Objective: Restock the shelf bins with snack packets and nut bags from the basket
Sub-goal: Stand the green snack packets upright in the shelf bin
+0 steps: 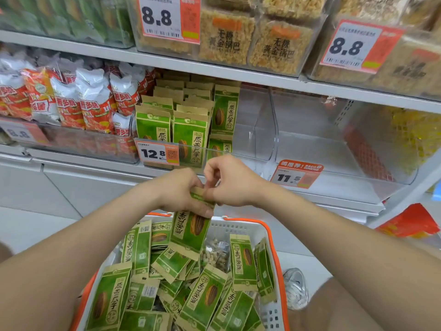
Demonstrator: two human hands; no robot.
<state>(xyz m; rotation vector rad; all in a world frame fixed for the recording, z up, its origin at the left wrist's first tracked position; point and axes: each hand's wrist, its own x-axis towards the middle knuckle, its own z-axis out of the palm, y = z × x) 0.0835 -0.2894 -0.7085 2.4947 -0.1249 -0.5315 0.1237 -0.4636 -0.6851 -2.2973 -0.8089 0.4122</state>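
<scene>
A white basket (pixel 241 226) with orange handles sits below me, filled with several green sunflower-seed packets (pixel 205 297) and a clear nut bag (pixel 216 255). Above the basket, my left hand (pixel 179 191) grips the top of one green packet (pixel 191 231), which hangs upside down. My right hand (pixel 230 181) pinches the same packet's top edge from the right. On the shelf beyond, a clear bin (pixel 260 130) holds upright rows of the same green packets (pixel 189 137) in its left part; its right part holds nothing.
Red-and-white snack bags (pixel 71 101) fill the bin on the left. An empty clear bin (pixel 322 149) with an 11.5 tag stands to the right. Rice-cracker packs (pixel 253 37) sit on the shelf above. A shoe (pixel 296 287) is beside the basket.
</scene>
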